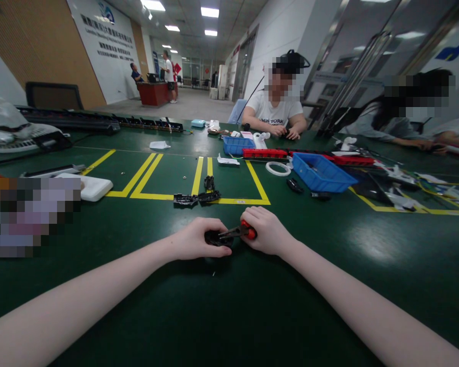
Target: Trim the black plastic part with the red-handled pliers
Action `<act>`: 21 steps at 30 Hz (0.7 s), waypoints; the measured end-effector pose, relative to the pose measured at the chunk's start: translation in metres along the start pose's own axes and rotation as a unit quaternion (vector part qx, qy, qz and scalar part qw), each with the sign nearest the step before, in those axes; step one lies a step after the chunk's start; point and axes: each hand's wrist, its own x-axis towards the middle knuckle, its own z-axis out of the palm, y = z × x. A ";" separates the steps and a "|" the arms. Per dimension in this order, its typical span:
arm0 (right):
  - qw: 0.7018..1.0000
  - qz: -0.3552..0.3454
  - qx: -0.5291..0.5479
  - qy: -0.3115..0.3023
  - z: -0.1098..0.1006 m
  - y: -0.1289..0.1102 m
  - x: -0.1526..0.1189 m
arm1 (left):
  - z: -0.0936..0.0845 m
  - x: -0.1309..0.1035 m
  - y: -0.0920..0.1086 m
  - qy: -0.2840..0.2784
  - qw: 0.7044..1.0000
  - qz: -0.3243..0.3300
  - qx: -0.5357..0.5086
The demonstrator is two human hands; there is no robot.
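Observation:
My left hand (201, 238) is wrapped round a small black plastic part (214, 238), held low over the green table (229, 311). In my right hand (265, 232) are pliers (248, 230) with red handles, closed inside my fingers. The dark jaws of the pliers point left and reach onto the black part; whether they grip it is too small to tell. Beyond my hands, several black plastic pieces (185, 200) lie along the yellow tape line. A thin light sliver (213, 274) rests on the table just below my left hand.
Blue bins (323, 176) (237, 146), a white tape roll (278, 168) and long red strips (265, 153) lie beyond my hands. At the left is a white box (95, 187). Two people (277, 109) (398, 117) sit across the table.

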 end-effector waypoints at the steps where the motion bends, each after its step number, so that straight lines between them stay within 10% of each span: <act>1: 1.000 0.000 0.002 -0.002 0.000 0.000 0.000 | 0.000 0.000 0.000 0.000 1.000 -0.002 0.001; 21: 0.998 0.030 -0.042 0.045 0.000 -0.001 -0.003 | -0.002 -0.001 0.001 0.026 1.000 -0.007 -0.003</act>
